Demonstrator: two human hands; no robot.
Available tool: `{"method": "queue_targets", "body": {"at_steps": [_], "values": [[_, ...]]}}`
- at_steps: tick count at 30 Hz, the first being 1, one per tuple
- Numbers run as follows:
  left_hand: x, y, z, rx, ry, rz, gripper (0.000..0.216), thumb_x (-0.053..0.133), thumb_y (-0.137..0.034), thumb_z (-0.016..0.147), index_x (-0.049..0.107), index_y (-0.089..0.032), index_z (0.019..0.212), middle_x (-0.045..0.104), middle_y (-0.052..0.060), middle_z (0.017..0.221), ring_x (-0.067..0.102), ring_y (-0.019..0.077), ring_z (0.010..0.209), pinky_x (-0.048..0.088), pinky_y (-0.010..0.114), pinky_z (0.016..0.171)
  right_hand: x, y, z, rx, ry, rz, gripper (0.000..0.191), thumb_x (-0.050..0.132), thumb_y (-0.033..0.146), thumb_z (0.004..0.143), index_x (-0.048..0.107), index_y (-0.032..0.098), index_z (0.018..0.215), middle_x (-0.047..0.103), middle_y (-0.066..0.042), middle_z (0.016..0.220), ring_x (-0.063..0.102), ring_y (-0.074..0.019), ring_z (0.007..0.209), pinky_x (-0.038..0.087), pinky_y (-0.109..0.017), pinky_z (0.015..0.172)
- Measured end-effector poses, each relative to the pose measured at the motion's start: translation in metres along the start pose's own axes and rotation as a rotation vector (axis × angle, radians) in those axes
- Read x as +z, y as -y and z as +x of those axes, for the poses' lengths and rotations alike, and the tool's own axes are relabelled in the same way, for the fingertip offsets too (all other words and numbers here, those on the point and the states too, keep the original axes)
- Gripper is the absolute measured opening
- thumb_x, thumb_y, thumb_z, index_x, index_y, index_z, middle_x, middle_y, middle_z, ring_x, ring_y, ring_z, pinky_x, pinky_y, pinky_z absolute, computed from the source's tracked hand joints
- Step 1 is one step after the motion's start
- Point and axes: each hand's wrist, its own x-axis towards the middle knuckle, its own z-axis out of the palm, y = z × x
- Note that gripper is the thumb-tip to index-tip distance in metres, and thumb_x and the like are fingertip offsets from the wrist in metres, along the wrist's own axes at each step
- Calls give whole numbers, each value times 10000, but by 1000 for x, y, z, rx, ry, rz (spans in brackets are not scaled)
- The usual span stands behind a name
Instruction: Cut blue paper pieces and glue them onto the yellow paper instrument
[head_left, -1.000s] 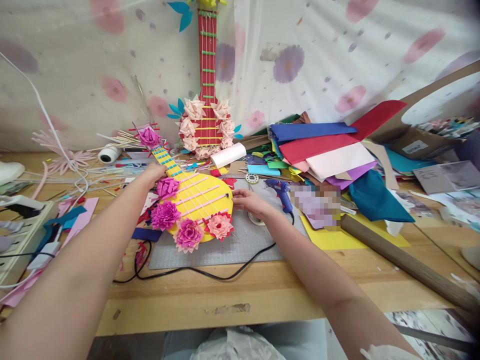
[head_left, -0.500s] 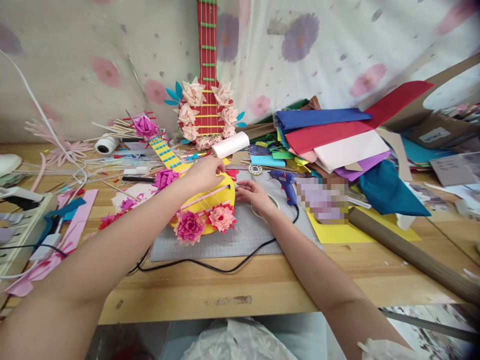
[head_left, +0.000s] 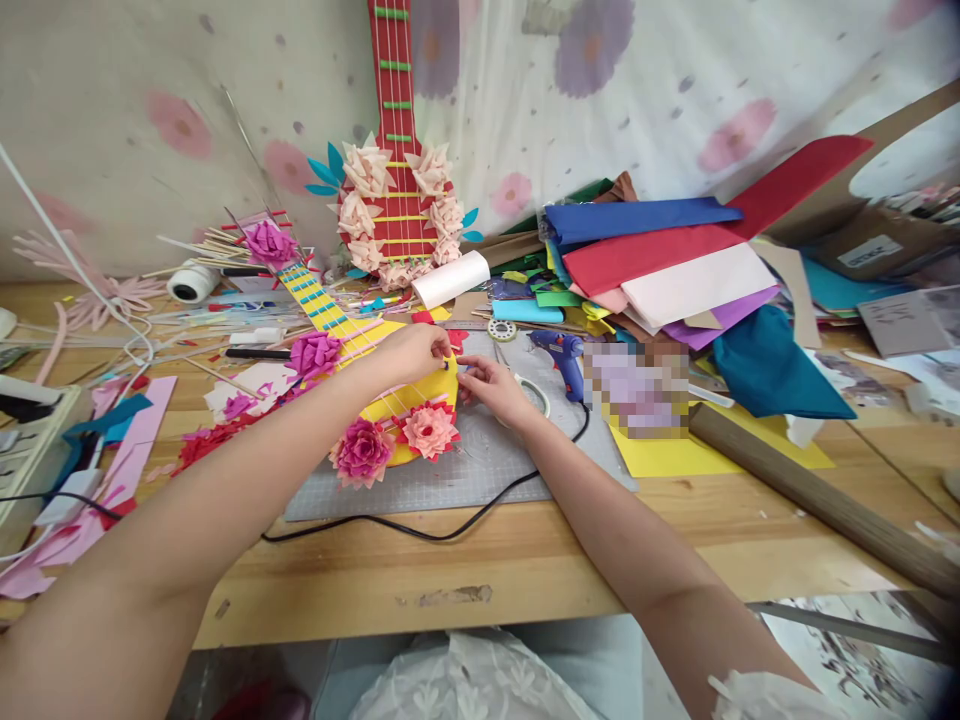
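A yellow craft guitar [head_left: 379, 402] lies tilted on the grey cutting mat [head_left: 495, 480], decorated with paper flowers, blue frets and thin strings. My left hand [head_left: 416, 357] reaches over its body, thumb and fingers pinched at a tiny dark piece near the right edge. What else that pinch holds is too small to make out. My right hand [head_left: 491, 388] has its fingers curled against the guitar's right rim, gripping it. A magenta-and-pink flower [head_left: 362, 452] and a coral flower [head_left: 430, 430] sit on the lower body.
Behind stands a red craft guitar [head_left: 396, 215] with pale roses. A blue glue gun [head_left: 559, 360] lies right of my right hand, its black cord crossing the mat's front. Tape rolls [head_left: 534, 395], folded coloured paper [head_left: 652, 260] and a brown roll [head_left: 810, 500] lie rightward.
My left fingers have come down to the dark piece at the guitar's edge. My right fingers have closed in on the rim. The camera view has shifted slightly.
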Motion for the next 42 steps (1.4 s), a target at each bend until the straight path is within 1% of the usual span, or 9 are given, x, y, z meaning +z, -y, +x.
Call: {"method": "queue_targets", "body": {"at_steps": [2, 5, 9, 12, 18, 24, 29, 42], "values": [[0, 2, 0, 43, 19, 17, 233, 519, -144, 705, 646, -177, 897, 687, 41, 895, 620, 169, 783, 467, 261, 687, 1, 1, 1, 2, 0, 3, 326, 671, 316, 697, 556, 192, 976, 574, 50, 616, 564, -83, 521, 471, -211, 500], [0, 6, 0, 129, 23, 96, 278, 499, -153, 724, 639, -189, 960, 680, 39, 913, 614, 169, 802, 458, 260, 692, 1, 0, 2, 5, -2, 9, 322, 664, 303, 699, 561, 191, 983, 574, 51, 614, 564, -89, 526, 479, -222, 511], [1, 11, 0, 284, 18, 244, 250, 480, -196, 765, 649, -196, 949, 661, 51, 987, 601, 195, 894, 444, 281, 751, 1, -1, 4, 9, -3, 11, 330, 657, 285, 699, 562, 179, 996, 579, 45, 614, 563, -99, 523, 479, -241, 524], [3, 13, 1, 338, -2, 314, 244, 456, -219, 795, 651, -195, 939, 654, 51, 1000, 599, 201, 905, 434, 283, 737, 1, -1, 4, 5, -5, 17, 310, 646, 260, 702, 556, 176, 986, 578, 48, 607, 561, -95, 517, 476, -235, 520], [3, 13, 0, 362, -24, 375, 248, 434, -240, 825, 657, -205, 928, 655, 36, 989, 600, 176, 880, 414, 259, 680, 2, 2, 3, 2, -11, 14, 263, 603, 195, 729, 542, 164, 983, 581, 59, 587, 555, -80, 497, 475, -215, 506], [5, 12, 0, 374, -48, 416, 244, 429, -235, 834, 663, -207, 898, 660, 29, 959, 600, 165, 833, 375, 254, 602, 2, 0, 3, 11, 0, 41, 258, 606, 195, 734, 543, 176, 983, 582, 62, 589, 559, -82, 509, 483, -218, 516], [7, 12, 1, 380, -57, 432, 238, 433, -230, 830, 663, -207, 889, 655, 25, 939, 592, 154, 824, 360, 246, 597, 2, -1, 4, 16, 4, 59, 268, 619, 214, 726, 546, 180, 981, 573, 65, 589, 559, -87, 519, 483, -227, 524], [8, 13, 2, 375, -44, 455, 252, 425, -222, 827, 666, -201, 897, 660, 32, 937, 601, 167, 828, 362, 259, 587, 2, -1, 4, 9, 6, 53, 266, 600, 198, 722, 540, 174, 981, 572, 61, 589, 556, -91, 517, 476, -234, 531]]}}
